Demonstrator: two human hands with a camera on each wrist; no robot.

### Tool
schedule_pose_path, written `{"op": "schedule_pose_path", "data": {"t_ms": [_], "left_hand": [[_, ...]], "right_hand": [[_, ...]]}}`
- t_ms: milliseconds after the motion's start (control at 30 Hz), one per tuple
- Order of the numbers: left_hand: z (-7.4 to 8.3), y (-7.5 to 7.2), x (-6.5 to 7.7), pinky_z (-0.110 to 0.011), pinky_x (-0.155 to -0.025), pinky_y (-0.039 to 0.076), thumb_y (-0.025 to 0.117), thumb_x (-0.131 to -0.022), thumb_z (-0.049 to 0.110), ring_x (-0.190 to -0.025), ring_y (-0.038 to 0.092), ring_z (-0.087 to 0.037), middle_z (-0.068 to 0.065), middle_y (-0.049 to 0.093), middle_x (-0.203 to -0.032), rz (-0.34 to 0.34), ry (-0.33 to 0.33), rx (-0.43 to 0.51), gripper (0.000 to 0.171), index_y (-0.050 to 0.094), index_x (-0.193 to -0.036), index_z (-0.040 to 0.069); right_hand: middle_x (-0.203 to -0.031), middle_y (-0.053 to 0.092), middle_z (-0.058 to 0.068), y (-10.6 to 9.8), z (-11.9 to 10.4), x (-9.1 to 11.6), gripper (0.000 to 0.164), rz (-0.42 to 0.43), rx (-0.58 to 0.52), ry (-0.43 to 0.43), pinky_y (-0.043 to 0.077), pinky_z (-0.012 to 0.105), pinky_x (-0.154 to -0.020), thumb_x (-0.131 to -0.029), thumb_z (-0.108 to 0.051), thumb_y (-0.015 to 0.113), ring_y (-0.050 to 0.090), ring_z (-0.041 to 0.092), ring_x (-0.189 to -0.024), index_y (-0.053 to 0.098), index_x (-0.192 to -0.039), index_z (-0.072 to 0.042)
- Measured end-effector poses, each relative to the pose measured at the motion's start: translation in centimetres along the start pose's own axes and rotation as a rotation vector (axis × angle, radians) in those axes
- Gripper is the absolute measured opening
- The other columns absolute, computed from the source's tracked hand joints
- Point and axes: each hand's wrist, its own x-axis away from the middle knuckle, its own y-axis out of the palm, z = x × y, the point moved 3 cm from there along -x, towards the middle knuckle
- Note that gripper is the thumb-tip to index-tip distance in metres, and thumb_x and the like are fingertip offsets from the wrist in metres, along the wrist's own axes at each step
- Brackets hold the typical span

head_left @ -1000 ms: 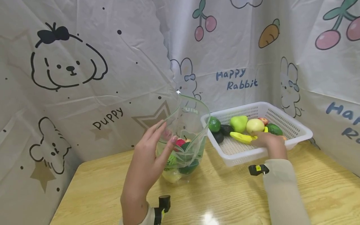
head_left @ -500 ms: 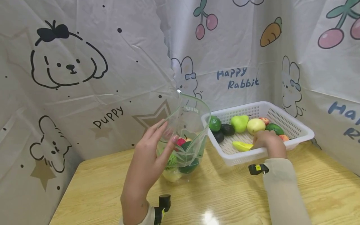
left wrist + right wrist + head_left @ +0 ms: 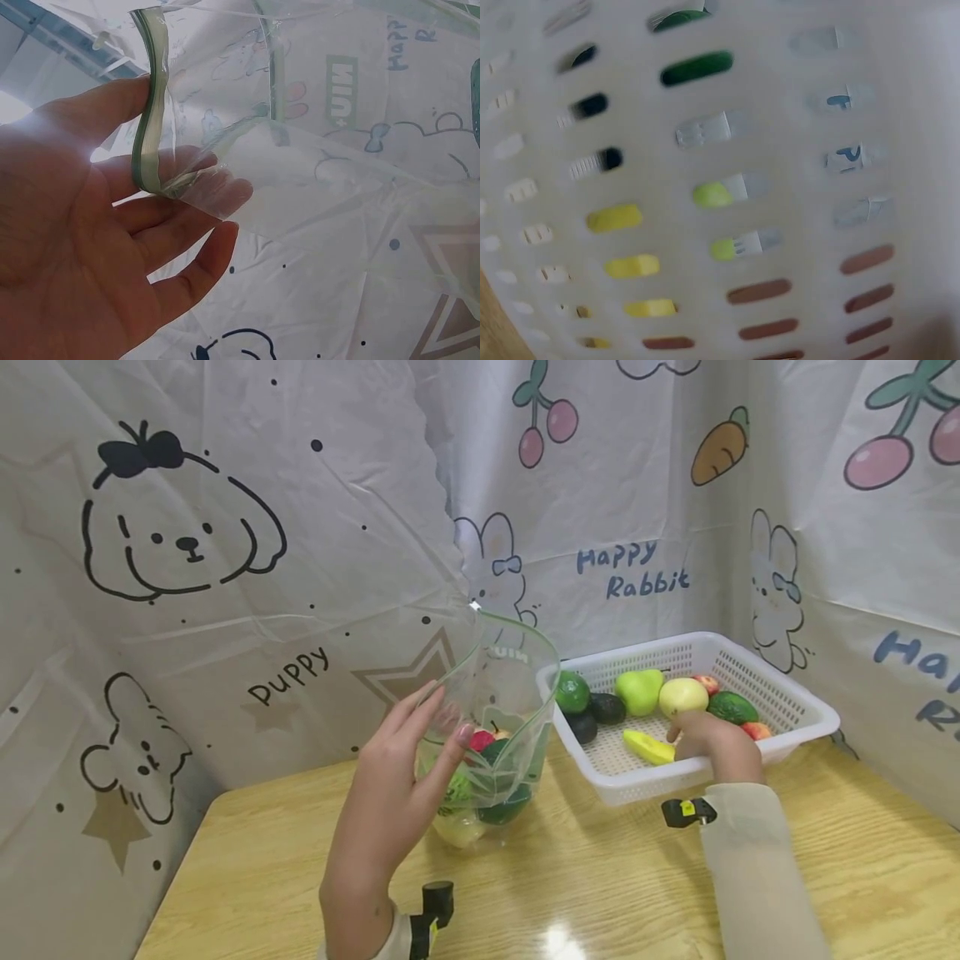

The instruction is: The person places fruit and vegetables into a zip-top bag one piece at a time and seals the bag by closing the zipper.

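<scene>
My left hand (image 3: pixel 393 777) holds the rim of a clear zip bag (image 3: pixel 517 693) between thumb and fingers, and the bag's mouth gapes. In the left wrist view its green zip strip (image 3: pixel 152 112) runs between the thumb and the other fingers. Red, green and pale yellow produce (image 3: pixel 459 828) fills the bag's bottom. My right hand (image 3: pixel 712 743) reaches into a white basket (image 3: pixel 622 787) and grips a yellow banana (image 3: pixel 648 747) at its near end; the fingertips are hidden. In the right wrist view the basket's slotted wall (image 3: pixel 780 172) hides the hand's work, with yellow showing through.
Beside the banana in the basket lie a green pear (image 3: pixel 639 692), a pale yellow round fruit (image 3: pixel 683 697), dark avocados (image 3: pixel 607 707), a green round fruit (image 3: pixel 572 692), a cucumber-like green piece (image 3: pixel 732 706) and reddish fruit (image 3: pixel 756 730). A printed cloth (image 3: pixel 300 568) hangs behind the wooden table (image 3: pixel 585 868).
The banana has turned and shifted toward the basket's near side under my right hand; its far end no longer shows beyond the hand. My left hand and the bag have stayed put.
</scene>
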Motion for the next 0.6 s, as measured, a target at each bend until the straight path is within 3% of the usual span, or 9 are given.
{"op": "schedule_pose_path", "data": {"t_ms": [167, 367, 600], "left_hand": [[0.0, -0.1, 0.0, -0.052, -0.104, 0.043, 0.048, -0.093, 0.047, -0.130, 0.042, -0.022, -0.008, 0.046, -0.144, 0.002, -0.008, -0.010, 0.058, 0.047, -0.137, 0.009], [-0.1, 0.0, 0.1, -0.052, -0.104, 0.043, 0.047, -0.093, 0.047, -0.129, 0.042, -0.022, -0.008, 0.046, -0.143, 0.004, -0.006, -0.007, 0.058, 0.047, -0.136, 0.009], [0.0, 0.0, 0.1, -0.052, -0.105, 0.042, 0.047, -0.093, 0.048, -0.129, 0.042, -0.022, -0.008, 0.046, -0.143, 0.007, 0.001, -0.005, 0.059, 0.047, -0.136, 0.009]], "right_hand": [[-0.100, 0.061, 0.016, -0.4, -0.2, -0.1, 0.040, 0.035, -0.008, -0.045, 0.048, 0.040, -0.074, -0.069, -0.005, 0.068, 0.054, 0.027, -0.085, 0.061, -0.108, 0.000], [-0.076, 0.048, 0.008, -1.3, -1.2, -0.1, 0.021, 0.135, 0.041, -0.282, 0.039, 0.037, -0.068, -0.072, -0.007, 0.071, 0.045, 0.022, -0.074, 0.055, -0.083, 0.000], [-0.103, 0.064, 0.023, -2.5, -3.4, 0.8, 0.035, 0.285, -0.058, -0.406, 0.052, 0.056, -0.086, -0.080, -0.013, 0.069, 0.058, 0.035, -0.097, 0.054, -0.106, 0.004]]}}
